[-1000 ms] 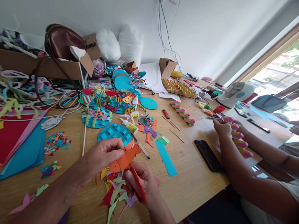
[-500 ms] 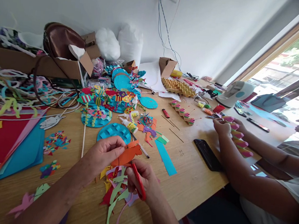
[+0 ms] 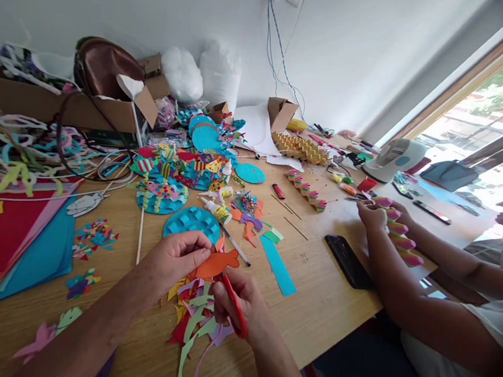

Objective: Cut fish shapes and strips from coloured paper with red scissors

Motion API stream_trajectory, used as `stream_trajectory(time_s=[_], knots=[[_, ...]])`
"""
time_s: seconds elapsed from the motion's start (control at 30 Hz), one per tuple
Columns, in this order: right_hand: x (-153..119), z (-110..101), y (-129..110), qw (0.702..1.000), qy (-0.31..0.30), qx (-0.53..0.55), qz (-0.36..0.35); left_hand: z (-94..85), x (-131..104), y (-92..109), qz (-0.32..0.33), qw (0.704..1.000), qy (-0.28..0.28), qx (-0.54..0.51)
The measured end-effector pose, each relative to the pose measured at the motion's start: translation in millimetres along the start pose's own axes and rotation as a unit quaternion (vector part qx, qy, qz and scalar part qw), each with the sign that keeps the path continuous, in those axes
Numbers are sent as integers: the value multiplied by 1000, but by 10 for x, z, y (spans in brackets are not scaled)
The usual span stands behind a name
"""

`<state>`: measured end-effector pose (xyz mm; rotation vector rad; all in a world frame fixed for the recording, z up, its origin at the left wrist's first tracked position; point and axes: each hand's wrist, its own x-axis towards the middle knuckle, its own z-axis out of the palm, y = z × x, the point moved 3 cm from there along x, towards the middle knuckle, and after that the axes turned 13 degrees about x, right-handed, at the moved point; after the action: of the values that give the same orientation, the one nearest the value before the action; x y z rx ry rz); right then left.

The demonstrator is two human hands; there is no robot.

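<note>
Between thumb and fingers my left hand [image 3: 186, 256] pinches an orange paper fish cutout [image 3: 217, 264], its tail end pointing right. My right hand [image 3: 237, 301] is closed round red-handled scissors [image 3: 236, 309], whose blades are mostly hidden at the lower edge of the orange paper. Below both hands lies a heap of coloured paper scraps [image 3: 199, 313] in green, pink, yellow and red. Just beyond my left hand rests a blue disc with raised paper loops [image 3: 191, 224]. A pen [image 3: 240, 249] lies to the right of the fish.
At the right, a co-worker's hands [image 3: 374, 217] hold a pink and green craft strip [image 3: 399, 236]. A black phone [image 3: 348, 261] lies near the table edge. Coloured paper sheets [image 3: 47, 253] are at left; glue bottles [image 3: 218, 211] and finished paper fish [image 3: 163, 189] stand ahead.
An orange scrap has come away from the fish's upper edge, leaving a smoother outline with a clear tail. Both my hands have stayed almost in place.
</note>
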<state>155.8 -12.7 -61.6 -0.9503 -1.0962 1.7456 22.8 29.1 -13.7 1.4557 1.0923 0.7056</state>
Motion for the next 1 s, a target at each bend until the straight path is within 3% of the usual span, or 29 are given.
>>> stream_trajectory(time_s=[1.0], knots=[[-29, -42, 2, 999, 3, -32, 13, -26, -30, 10, -36, 999, -24, 32]])
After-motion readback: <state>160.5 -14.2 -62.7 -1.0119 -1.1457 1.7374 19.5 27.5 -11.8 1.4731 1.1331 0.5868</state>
